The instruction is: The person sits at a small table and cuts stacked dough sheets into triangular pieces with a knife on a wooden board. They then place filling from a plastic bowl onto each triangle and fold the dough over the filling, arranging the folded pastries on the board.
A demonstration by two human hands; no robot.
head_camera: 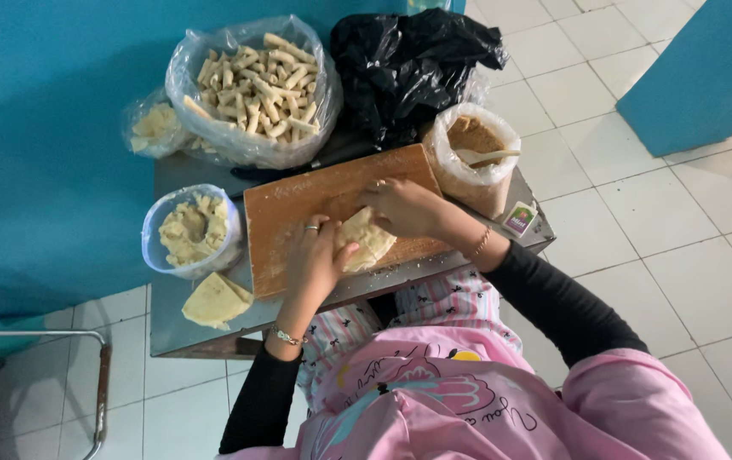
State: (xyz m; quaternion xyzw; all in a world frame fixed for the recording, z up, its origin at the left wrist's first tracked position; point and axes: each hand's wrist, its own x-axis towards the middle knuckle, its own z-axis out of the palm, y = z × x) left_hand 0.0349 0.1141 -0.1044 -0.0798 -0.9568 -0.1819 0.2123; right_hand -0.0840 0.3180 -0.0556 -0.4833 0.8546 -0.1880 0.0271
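A pale thin wrapper sheet [367, 241] lies on a wooden board [298, 204] at the middle of a small grey table [170, 332]. My left hand [315, 260], with a ring on one finger, presses on the sheet's near left side. My right hand [400, 207] covers its far right side, fingers curled over the edge. Both hands touch the sheet; what lies under them is hidden. I wear black sleeves and a pink top.
A clear bag of finished pale rolls [255, 85] sits at the back, a small bag [155, 128] beside it. A tub of filling [191, 230] stands left of the board, folded wrappers [212, 300] in front. A bag of crumbs with a spoon [476, 153] stands right, behind it a black bag [408, 60].
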